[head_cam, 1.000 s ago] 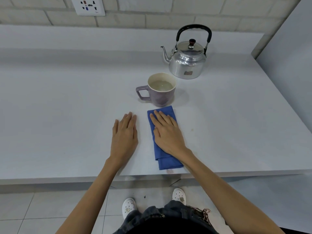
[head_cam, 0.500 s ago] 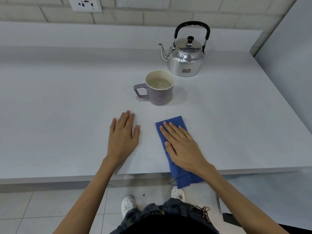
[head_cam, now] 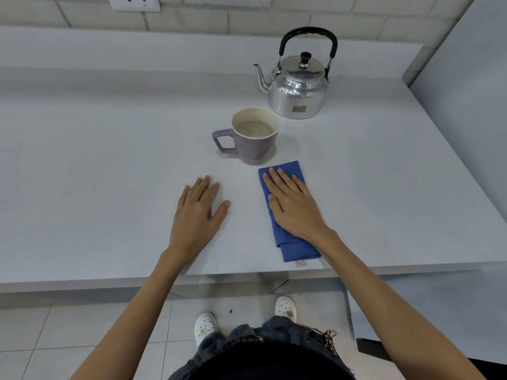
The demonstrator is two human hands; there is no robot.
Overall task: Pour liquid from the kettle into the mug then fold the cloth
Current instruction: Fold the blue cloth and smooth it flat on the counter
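Note:
A silver kettle [head_cam: 296, 89] with a black handle stands upright at the back right of the counter, spout to the left. In front of it sits a purple mug [head_cam: 253, 144] holding pale liquid, handle to the left. A blue cloth [head_cam: 295, 249], folded into a narrow strip, lies just below the mug near the counter's front edge. My right hand [head_cam: 293, 207] rests flat on the cloth, fingers together, covering its middle. My left hand [head_cam: 199, 215] lies flat on the bare counter to the left of the cloth, holding nothing.
The pale grey counter [head_cam: 96, 174] ends in a front edge just below my wrists. A grey wall panel [head_cam: 466, 78] bounds the right side. A brick wall with a socket [head_cam: 133, 2] runs behind. Tiled floor and my white shoes [head_cam: 204, 327] show below.
My right hand slid the folded cloth to the right and toward the counter edge, then back up so that it lies fully on the counter. My left hand stayed flat in place.

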